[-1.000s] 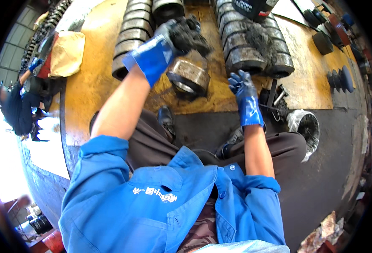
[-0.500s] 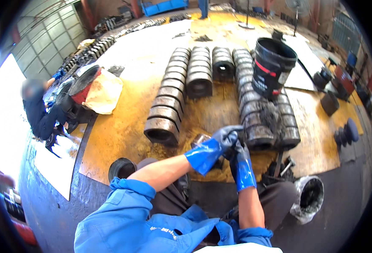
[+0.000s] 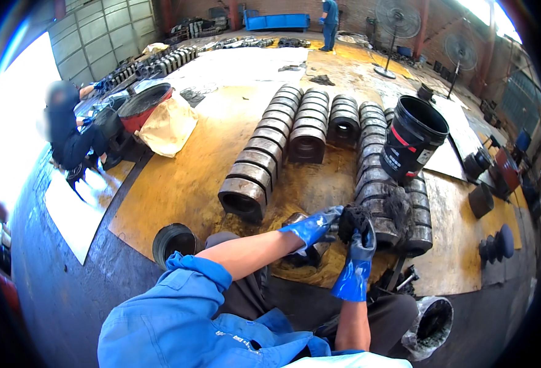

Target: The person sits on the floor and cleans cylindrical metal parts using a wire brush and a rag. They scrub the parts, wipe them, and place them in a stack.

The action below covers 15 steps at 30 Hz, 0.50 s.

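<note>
My right hand [image 3: 360,248], in a blue rubber glove darkened at the fingers, grips a black, crumpled wad [image 3: 353,222], probably a dirty rag. My left hand [image 3: 319,227], gloved the same way, reaches across to the wad's left side with fingers stretched out; whether it touches is hard to tell. Below that hand lies a metal block [image 3: 310,253], partly hidden by my forearm. Just beyond both hands run rows of dark metal blocks with round bores [image 3: 246,190]. A grey fuzzy clump [image 3: 399,207] lies on the right-hand rows.
A black bucket [image 3: 412,138] stands over the right rows. Near my right knee are a plastic-lined container [image 3: 431,325] and a bolt [image 3: 407,279]. A black round tub [image 3: 175,242] sits left. One person [image 3: 71,129] works beside a red drum [image 3: 144,104]; another [image 3: 329,24] stands far back.
The view has tilted up, showing more of the far floor. My hands, close together before, have parted slightly, and the black wad now shows in the right one.
</note>
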### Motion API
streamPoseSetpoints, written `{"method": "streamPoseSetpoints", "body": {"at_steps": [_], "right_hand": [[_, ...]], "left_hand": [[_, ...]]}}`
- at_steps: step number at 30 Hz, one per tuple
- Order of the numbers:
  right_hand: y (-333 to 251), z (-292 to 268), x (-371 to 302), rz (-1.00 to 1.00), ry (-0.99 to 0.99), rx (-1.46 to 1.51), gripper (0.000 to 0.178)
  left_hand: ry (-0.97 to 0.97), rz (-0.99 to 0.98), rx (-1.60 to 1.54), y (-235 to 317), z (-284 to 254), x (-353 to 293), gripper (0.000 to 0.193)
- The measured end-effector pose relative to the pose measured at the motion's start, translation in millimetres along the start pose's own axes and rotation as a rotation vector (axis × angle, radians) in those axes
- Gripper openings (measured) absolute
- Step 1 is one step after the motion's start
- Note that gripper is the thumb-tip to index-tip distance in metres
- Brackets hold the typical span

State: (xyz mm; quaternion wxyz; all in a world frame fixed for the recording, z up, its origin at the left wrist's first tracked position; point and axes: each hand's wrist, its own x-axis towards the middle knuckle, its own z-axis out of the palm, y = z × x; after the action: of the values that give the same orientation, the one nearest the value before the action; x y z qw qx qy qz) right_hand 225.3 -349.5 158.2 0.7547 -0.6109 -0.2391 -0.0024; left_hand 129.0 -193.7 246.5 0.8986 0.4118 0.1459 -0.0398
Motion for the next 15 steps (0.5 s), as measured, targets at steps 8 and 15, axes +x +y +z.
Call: {"method": "streamPoseSetpoints", "body": {"at_steps": [8, 15], "right_hand": [[-72, 48, -16, -0.255, -0.14, -0.342, 0.053], [-51, 34, -20, -0.417, -0.061, -0.692, 0.062]], "left_hand": [[-0.196, 0.546, 1.195, -4, -17, 1, 0.021], [-0.079, 0.47, 0.924, 9, 24, -31, 0.018]]}}
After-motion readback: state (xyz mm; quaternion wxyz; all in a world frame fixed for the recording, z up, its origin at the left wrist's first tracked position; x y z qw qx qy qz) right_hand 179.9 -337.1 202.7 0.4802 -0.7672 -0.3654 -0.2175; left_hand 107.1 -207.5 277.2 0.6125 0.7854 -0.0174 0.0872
